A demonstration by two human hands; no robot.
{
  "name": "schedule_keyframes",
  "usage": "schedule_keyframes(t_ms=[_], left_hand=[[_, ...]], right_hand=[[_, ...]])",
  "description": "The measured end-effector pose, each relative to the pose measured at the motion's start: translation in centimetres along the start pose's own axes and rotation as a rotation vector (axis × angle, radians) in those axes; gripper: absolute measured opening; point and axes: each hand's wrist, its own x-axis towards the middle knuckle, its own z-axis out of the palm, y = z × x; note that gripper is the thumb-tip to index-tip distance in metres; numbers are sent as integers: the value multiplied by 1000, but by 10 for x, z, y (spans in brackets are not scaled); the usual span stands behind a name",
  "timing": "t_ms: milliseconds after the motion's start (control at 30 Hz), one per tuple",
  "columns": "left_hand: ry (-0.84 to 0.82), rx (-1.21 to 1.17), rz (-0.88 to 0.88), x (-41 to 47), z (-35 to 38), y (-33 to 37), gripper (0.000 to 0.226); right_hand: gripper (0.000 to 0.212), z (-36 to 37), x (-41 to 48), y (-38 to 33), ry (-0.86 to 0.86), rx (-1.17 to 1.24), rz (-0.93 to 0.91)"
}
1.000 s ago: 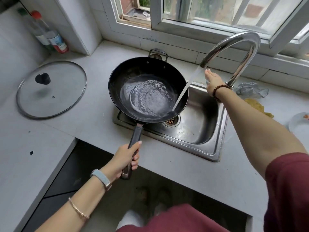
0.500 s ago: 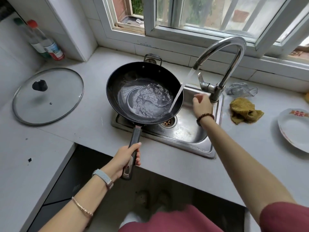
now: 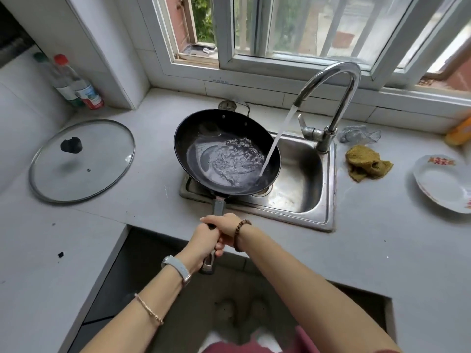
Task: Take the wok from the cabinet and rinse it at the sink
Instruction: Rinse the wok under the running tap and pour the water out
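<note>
Seen from the head camera, the black wok (image 3: 226, 154) hangs over the left half of the sink (image 3: 303, 179), its handle (image 3: 219, 206) reaching past the counter's (image 3: 153, 215) front edge; the left hand (image 3: 204, 242) and right hand (image 3: 226, 225) both wrap curled fingers round that handle, right ahead of left; water from the faucet (image 3: 340, 82) streams into the wok's right side; a glass lid (image 3: 81, 160) lies near the counter's left edge.
</note>
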Motion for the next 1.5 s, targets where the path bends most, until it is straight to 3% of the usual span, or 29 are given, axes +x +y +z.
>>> schedule_keyframes(t_ms=[233, 467, 800, 1100, 1200, 1300, 1400, 1500], left_hand=[[-27, 52, 14, -11, -16, -7, 18], [-48, 29, 34, -26, -25, -22, 21], [-118, -9, 49, -32, -28, -35, 25], [-229, 48, 132, -34, -35, -50, 25], [-224, 48, 147, -38, -32, -50, 29], [-233, 34, 151, -39, -24, -52, 37], [-239, 43, 115, -39, -15, -55, 38], [-232, 54, 99, -42, -9, -60, 37]], right_hand=[[26, 22, -4, 12, 67, 33, 5], [32, 34, -8, 30, 57, 24, -25], [29, 45, -24, 39, 193, 11, -22], [30, 45, -42, 62, 244, 102, -152], [42, 45, -42, 75, 322, 113, -173], [72, 47, -43, 98, 426, 82, -152], [70, 48, -50, 112, 461, 146, -143], [90, 52, -56, 111, 431, 166, -146]])
